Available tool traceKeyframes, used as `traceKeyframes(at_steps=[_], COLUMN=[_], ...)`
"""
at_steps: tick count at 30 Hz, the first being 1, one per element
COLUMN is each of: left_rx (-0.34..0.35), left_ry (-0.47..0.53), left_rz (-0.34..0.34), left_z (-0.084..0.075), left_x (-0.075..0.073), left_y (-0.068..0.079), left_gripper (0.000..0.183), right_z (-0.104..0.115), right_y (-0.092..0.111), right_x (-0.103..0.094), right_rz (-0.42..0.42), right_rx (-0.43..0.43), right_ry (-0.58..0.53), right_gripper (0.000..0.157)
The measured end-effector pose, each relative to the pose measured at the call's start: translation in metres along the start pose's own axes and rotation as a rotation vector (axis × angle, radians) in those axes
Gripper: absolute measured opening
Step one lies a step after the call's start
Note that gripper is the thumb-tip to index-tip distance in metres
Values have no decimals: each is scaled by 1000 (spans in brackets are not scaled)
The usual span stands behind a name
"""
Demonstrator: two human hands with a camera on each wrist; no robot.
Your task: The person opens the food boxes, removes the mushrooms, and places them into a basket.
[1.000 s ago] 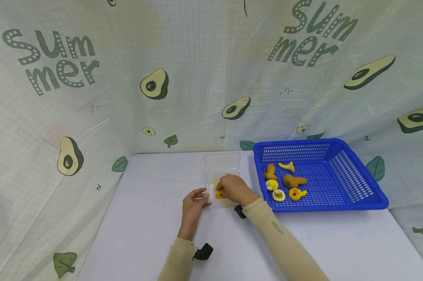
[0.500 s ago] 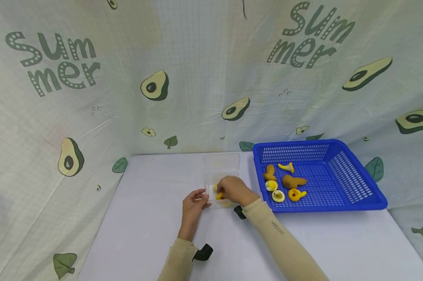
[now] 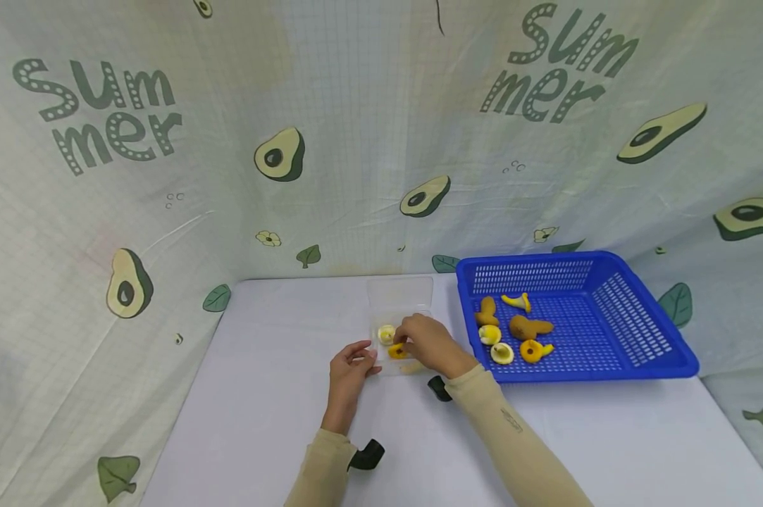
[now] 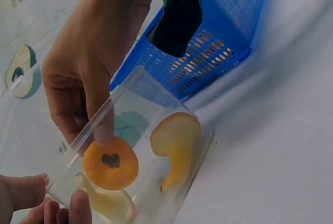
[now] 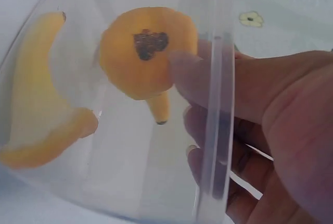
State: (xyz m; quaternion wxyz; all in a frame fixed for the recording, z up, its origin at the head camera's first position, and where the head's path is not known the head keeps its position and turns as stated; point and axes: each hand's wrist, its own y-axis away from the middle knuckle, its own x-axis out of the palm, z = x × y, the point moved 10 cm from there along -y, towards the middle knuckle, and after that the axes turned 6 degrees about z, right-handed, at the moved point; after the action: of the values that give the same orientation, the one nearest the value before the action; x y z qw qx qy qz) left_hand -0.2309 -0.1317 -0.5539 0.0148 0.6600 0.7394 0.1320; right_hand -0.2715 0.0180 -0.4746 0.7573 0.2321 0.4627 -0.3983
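A clear plastic box (image 3: 384, 365) with its lid (image 3: 400, 292) folded back lies mid-table. Inside, an orange mushroom (image 5: 140, 57) with a dark patch on its cap is pinched at the cap's edge by my right hand (image 3: 425, 341), thumb over the rim. Through the box wall (image 4: 141, 81), a pale yellow mushroom (image 4: 179, 148) shows along one side. Another whitish-yellow mushroom (image 3: 386, 334) lies further back in the box. My left hand (image 3: 351, 373) holds the box's left edge between thumb and fingers.
A blue plastic basket (image 3: 628, 317) stands to the right. In it are several mushrooms, among them a brown one (image 3: 530, 327), a yellow one (image 3: 517, 302) and an orange one (image 3: 535, 351). A patterned cloth (image 3: 343, 91) hangs behind the white table (image 3: 280, 331).
My right hand has shifted slightly to the right inside the box, uncovering the whitish-yellow mushroom and more of the orange cap. My left hand has stayed at the box's left edge.
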Motion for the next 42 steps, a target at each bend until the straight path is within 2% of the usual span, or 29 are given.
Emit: traceKeyframes(at_steps=[7,14,17,25,42], left_rx=[6,-4,-13,-23,-7], left_ry=[-6,-15,-28,-40,-24], left_rz=[6,-2,-11,-8,2], left_z=[-1,0,1,-1,0], left_x=[1,1,0,0,0], left_y=[0,-1,0,1,0], left_gripper=[36,34,35,36,34], right_z=[2,2,2,4,-27], right_y=[13,28,37,66,119], right_x=[-17,-34,-41,-62,-96], right_rz=[-142,-247,-301,-466,-643], right_rx=[-85,-109,-125,-185,-127], right_ry=[-1,-54,-86,-68,-47], right_gripper=[14,14,14,21,27])
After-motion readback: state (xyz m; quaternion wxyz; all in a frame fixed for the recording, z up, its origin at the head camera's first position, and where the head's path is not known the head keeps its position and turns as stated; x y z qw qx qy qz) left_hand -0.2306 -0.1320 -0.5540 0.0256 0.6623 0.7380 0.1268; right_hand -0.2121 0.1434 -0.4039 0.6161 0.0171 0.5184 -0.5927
